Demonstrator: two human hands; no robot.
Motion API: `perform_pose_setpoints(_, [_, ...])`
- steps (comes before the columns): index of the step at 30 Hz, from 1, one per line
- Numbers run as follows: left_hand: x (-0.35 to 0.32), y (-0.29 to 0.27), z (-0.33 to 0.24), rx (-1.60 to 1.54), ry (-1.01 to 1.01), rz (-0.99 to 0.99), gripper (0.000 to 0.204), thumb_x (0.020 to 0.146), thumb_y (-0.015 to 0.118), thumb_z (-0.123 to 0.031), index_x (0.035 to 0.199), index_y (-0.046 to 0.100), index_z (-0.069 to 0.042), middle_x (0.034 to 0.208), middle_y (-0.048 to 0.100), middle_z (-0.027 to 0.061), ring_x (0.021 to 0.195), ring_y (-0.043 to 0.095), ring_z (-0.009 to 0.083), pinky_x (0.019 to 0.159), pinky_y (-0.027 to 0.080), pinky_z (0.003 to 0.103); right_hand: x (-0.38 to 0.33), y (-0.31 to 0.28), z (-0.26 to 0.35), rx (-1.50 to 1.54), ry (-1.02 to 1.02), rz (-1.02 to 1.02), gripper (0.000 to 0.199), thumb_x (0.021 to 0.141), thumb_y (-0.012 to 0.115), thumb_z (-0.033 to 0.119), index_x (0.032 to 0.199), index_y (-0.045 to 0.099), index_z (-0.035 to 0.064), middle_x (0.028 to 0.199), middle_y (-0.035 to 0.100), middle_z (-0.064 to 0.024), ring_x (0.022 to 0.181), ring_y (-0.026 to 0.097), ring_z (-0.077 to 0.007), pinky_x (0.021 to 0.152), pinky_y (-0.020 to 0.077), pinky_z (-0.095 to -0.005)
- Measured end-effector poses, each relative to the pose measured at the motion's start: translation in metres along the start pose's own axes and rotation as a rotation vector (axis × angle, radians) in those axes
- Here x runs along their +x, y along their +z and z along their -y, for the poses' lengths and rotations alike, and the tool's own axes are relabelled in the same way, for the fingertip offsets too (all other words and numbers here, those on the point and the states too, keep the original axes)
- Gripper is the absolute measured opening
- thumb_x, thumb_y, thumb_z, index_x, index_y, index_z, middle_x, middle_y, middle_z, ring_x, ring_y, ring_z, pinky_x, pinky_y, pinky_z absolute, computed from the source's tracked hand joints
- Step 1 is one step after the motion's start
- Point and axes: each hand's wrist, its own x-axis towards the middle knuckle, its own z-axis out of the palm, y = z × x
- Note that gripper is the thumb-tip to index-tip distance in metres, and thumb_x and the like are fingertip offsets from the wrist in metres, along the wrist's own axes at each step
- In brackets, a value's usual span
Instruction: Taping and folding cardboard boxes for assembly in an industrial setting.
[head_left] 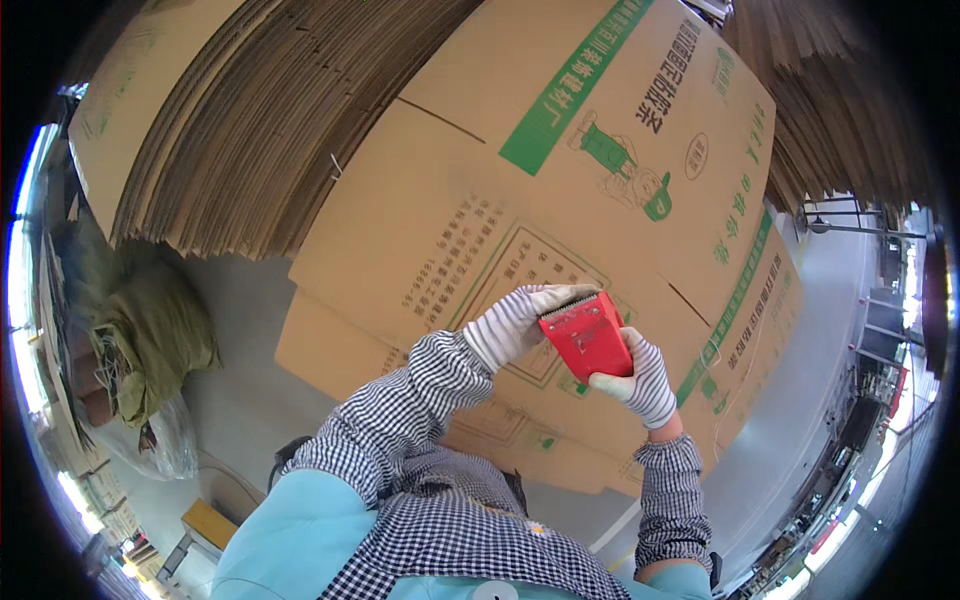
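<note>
On my feed, both hands are closed around a red tool (588, 340) with a toothed edge, just right of the frame's centre. My left hand (522, 322) grips its upper-left side; my right hand (645, 380) is curled about its lower-right side. Beneath spreads a printed cardboard sheet (390, 215). I see a cardboard stack (265, 110) upper left and a green sack (165, 325) far left.

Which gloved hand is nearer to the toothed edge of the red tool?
The left hand, beside that edge; the right hand holds the red tool from its lower right.
</note>
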Motion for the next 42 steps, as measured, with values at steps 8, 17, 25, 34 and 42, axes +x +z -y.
perform_pose_setpoints(8, [0.117,-0.102,-0.063,0.471,0.191,-0.68,0.025,0.09,0.068,-0.027,0.097,0.071,-0.003,0.096,0.072,0.007,0.085,0.065,0.0131,0.079,0.052,0.028,0.139,-0.021,-0.012,0.045,0.072,-0.06,0.057,0.073,0.08,0.04,0.107,0.064,-0.0033,0.084,0.07,-0.0083,0.078,0.064,-0.0119,0.072,0.0544,-0.0311])
perform_pose_setpoints(17, [0.142,-0.163,-0.132,2.035,0.526,-1.489,0.056,0.086,0.07,-0.033,0.135,0.053,-0.011,0.146,0.04,0.0237,0.139,0.034,0.0337,0.117,0.017,0.05,0.23,-0.102,-0.07,-0.603,0.488,0.035,0.069,0.072,0.072,0.059,0.095,0.071,-0.0052,0.076,0.069,-0.0177,0.069,0.069,-0.027,0.067,0.0547,-0.0384])
perform_pose_setpoints(25, [0.158,-0.189,-0.124,-0.077,0.484,-0.731,0.031,0.101,0.045,-0.011,0.127,0.049,0.005,0.128,0.054,0.0245,0.119,0.056,0.0357,0.097,0.054,0.042,0.215,-0.125,-0.076,-0.372,0.446,0.117,0.058,0.076,0.074,0.052,0.106,0.07,0.0021,0.087,0.071,-0.012,0.081,0.068,-0.0232,0.076,0.0529,-0.0368])
perform_pose_setpoints(34, [0.147,-0.17,-0.12,0.15,0.418,-0.701,0.028,0.099,0.049,-0.031,0.097,0.064,-0.007,0.084,0.065,0.0101,0.079,0.064,0.0202,0.07,0.055,0.034,0.181,-0.188,-0.094,-0.933,0.843,0.142,0.048,0.073,0.077,0.043,0.101,0.072,0.0042,0.086,0.072,-0.012,0.078,0.069,-0.0235,0.069,0.0539,-0.0359])
perform_pose_setpoints(42, [0.124,-0.168,-0.123,0.699,0.733,-0.982,0.031,0.087,0.066,-0.012,0.116,0.061,-0.001,0.107,0.067,0.0119,0.101,0.063,0.0248,0.092,0.049,0.034,0.179,-0.111,-0.167,-2.175,0.69,0.578,0.031,0.071,0.077,0.034,0.093,0.073,0.0126,0.094,0.072,-0.0102,0.088,0.07,-0.0266,0.07,0.0512,-0.0444])
